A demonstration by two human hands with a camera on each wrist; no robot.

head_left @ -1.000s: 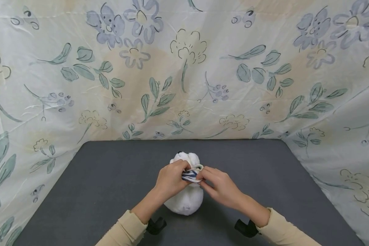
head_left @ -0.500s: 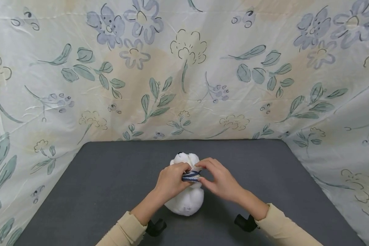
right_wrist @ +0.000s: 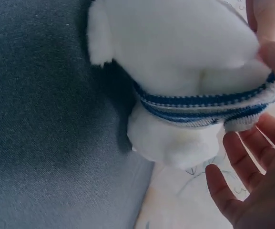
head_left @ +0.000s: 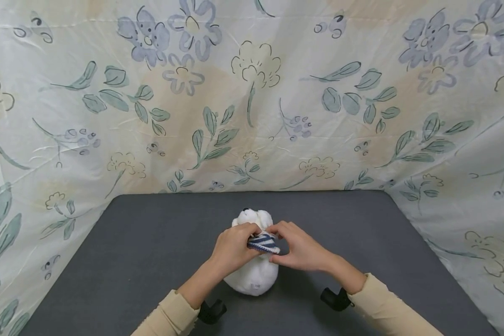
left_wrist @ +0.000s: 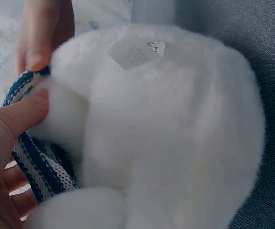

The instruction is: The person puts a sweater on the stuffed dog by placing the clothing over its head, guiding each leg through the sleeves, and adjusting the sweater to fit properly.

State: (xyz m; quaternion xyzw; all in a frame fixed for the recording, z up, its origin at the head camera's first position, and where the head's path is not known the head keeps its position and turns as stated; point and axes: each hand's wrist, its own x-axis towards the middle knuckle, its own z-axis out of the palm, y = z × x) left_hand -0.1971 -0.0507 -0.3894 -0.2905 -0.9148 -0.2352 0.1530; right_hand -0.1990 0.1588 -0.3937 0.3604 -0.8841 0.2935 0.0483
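A white plush toy (head_left: 254,275) is on the table with its rounded body toward me, a small label on its fur. Around its neck runs a blue-and-white striped knitted scarf (head_left: 263,242). My left hand (head_left: 235,245) grips the scarf and neck from the left, its thumb (left_wrist: 30,109) over the band. At the opposite side my right hand (head_left: 300,249) holds the scarf's edge between thumb and fingers, the other fingers (right_wrist: 235,160) spread below it. A white tag (left_wrist: 135,51) shows on the toy in the left wrist view. Its face is turned away.
The dark grey tabletop (head_left: 159,224) extends around the toy. A flower-printed cloth (head_left: 252,140) hangs behind and along the sides. Black wrist mounts (head_left: 212,311) sit under both forearms.
My right hand has shifted its grip on the scarf, its fingers lifting and then closing in nearer its lower edge. A striped flap now hangs more to the right. My left hand stays in place.
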